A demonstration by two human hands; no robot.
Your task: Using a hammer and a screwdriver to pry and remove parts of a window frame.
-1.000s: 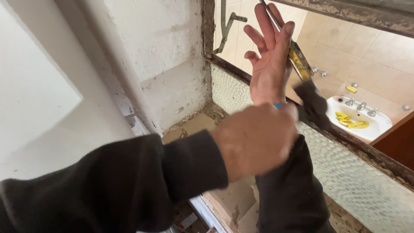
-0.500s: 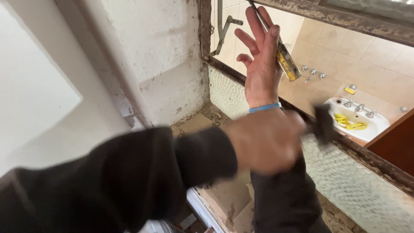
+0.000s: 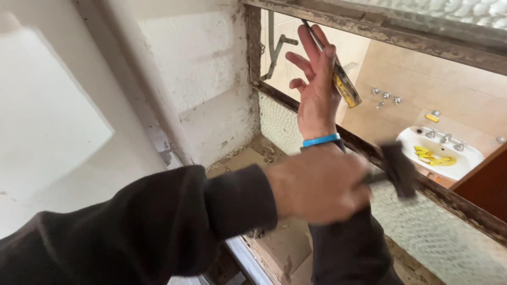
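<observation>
Left hand [image 3: 317, 97], raised with the palm toward the camera and the fingers spread upward, pins a screwdriver [image 3: 338, 74] between thumb and forefinger rather than wrapping it in a fist. Its long axis runs on a slant: the yellow-and-dark handle lies low and to the right of the palm, and the thin metal shaft climbs up and left toward the weathered upper rail of the window frame [image 3: 369, 29], where the tip seems to meet the wood (the point of contact is too small to be sure of). A bright blue wristband [image 3: 321, 140] circles that wrist above a dark sleeve. Lower and nearer the camera, the right hand [image 3: 317, 184] is clenched around the grip of a hammer [image 3: 397, 170], whose dark head, blurred, sits to the right of the fist and below the screwdriver handle, well apart from it; the hammer head is the nearer of the two tools to the lower rail [image 3: 449, 198]. Pebbled, textured glass [image 3: 438, 243] fills the pane beneath that rail. Through the open gap a tiled room shows, with a white washbasin [image 3: 441, 153] holding something yellow and a small yellow object on the ledge behind it. No package, label or sign appears anywhere. To the left stands a rough white plastered wall [image 3: 200, 63].
</observation>
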